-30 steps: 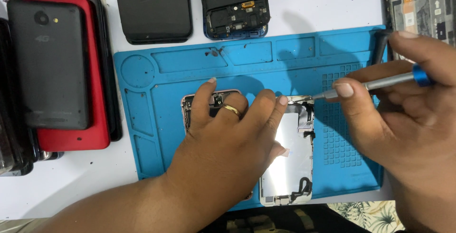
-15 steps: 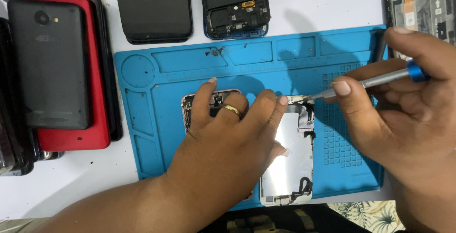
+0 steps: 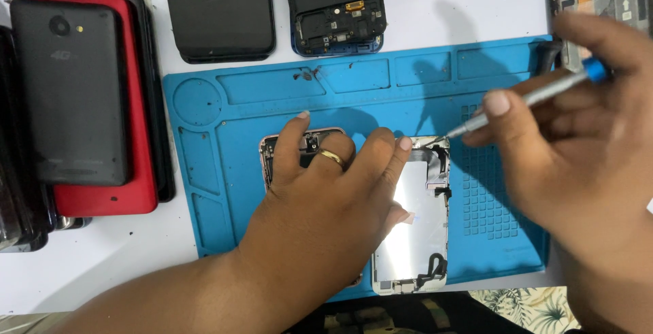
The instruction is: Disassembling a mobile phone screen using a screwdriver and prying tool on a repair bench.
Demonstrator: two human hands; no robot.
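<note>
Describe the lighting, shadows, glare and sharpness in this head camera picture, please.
Head view: bright, even light from above; the right hand and its screwdriver throw soft grey shadows on the blue repair mat and the white table; a pale glare lies on the metal plate of the opened phone under the left hand; focus is sharp throughout, with no clear blur.

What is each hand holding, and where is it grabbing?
The right hand grips a screwdriver along its metal shaft. The left hand presses flat on the opened phone.
</note>
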